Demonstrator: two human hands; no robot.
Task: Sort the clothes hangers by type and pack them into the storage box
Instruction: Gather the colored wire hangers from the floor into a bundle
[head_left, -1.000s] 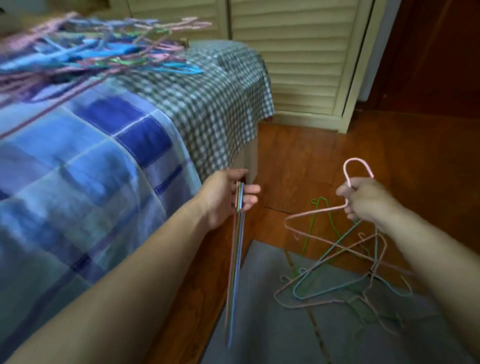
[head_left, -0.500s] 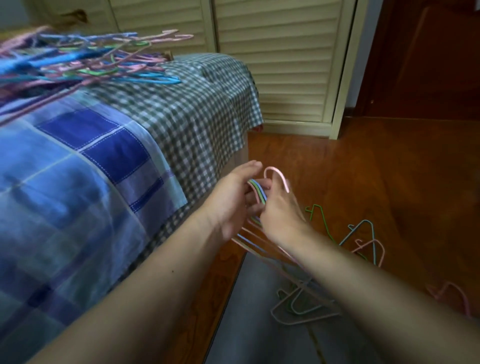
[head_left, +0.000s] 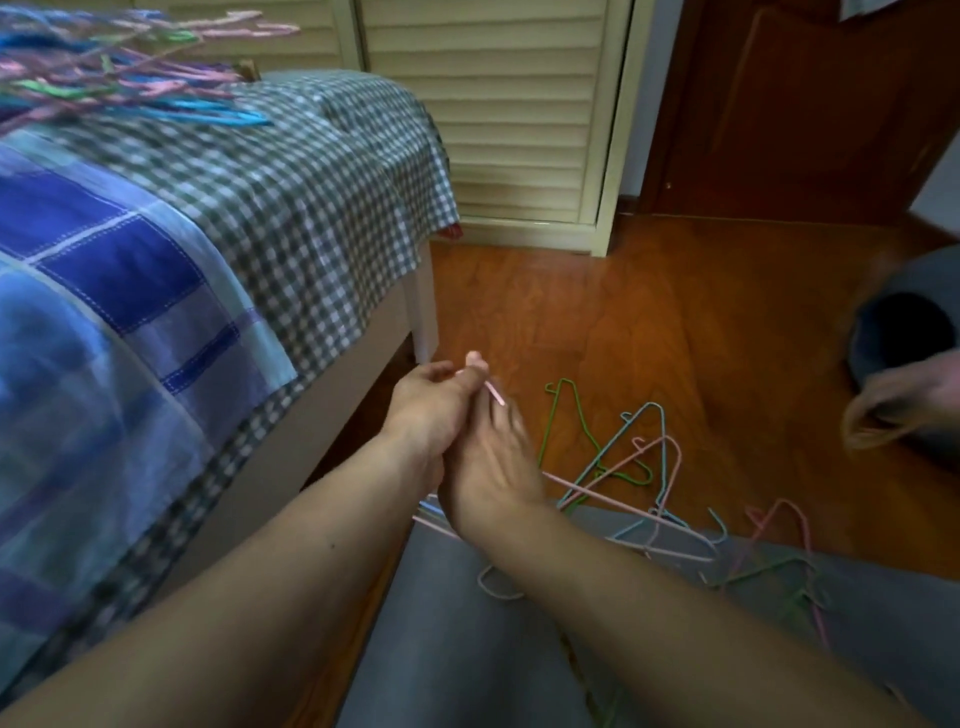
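Two bare hands are seen pressed together in the middle of the view, just off the corner of the bed (head_left: 322, 218). The left hand (head_left: 431, 410) is closed around a bundle of thin wire hangers (head_left: 623, 501), with the thumb raised above it; a pink hook tip (head_left: 496, 394) is seen poking out between the two hands. The right hand (head_left: 493, 467) is laid against the left, its fingers (head_left: 511, 415) curled toward the same bundle; whether they actually grip it cannot be told, since the palm side is hidden. The pink wires of the held bundle are seen running out below and to the right of the right wrist, toward the floor.

On the wooden floor (head_left: 675, 322) and the grey mat (head_left: 467, 649) to the right of the hands, loose hangers are scattered and overlapped: at least one green hanger (head_left: 563, 410), one light blue hanger (head_left: 652, 415) and one pink hanger (head_left: 779, 519) can be counted, and the rest are too tangled for a count. They lie near the right hand but apart from it.

A heap of coloured hangers (head_left: 130, 78), too blurred to be counted, is piled on the bed at the upper left, well apart from both hands. A dark grey round object (head_left: 904, 332) is seen at the right edge, blurred.
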